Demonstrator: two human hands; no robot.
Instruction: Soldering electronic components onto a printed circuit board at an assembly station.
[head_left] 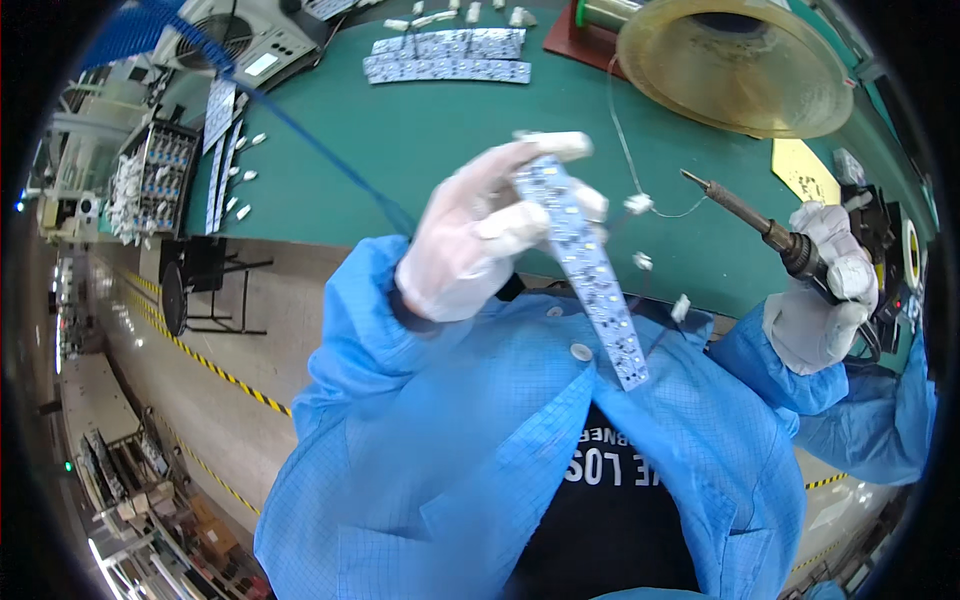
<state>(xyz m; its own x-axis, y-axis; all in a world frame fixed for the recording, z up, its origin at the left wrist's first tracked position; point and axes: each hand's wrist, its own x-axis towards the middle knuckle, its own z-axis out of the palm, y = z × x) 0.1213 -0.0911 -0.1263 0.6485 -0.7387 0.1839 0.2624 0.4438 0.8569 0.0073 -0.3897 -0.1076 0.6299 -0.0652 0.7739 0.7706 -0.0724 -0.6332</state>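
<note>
My left hand (450, 235), in a white glove, is closed on one end of a narrow white circuit board strip (597, 285). The strip slants down toward my chest, dotted with small components. Beside its right edge hang small white connectors (642, 261) on dark wires. In my gloved right hand (825, 290) is a soldering iron (745, 212), gripped by its handle, its tip pointing up and left toward the strip but apart from it. A thin solder wire (622, 130) runs down from a spool (608, 12) and curves near the iron.
A translucent yellowish funnel-shaped hood (740, 115) stands at the back right, above a yellow sponge (800, 172). More board strips (450, 70) lie at the back of the green mat (330, 130). On the left are a connector-filled rack (160, 175) and a white fan unit (245, 45). A blue strap (320, 145) crosses the mat.
</note>
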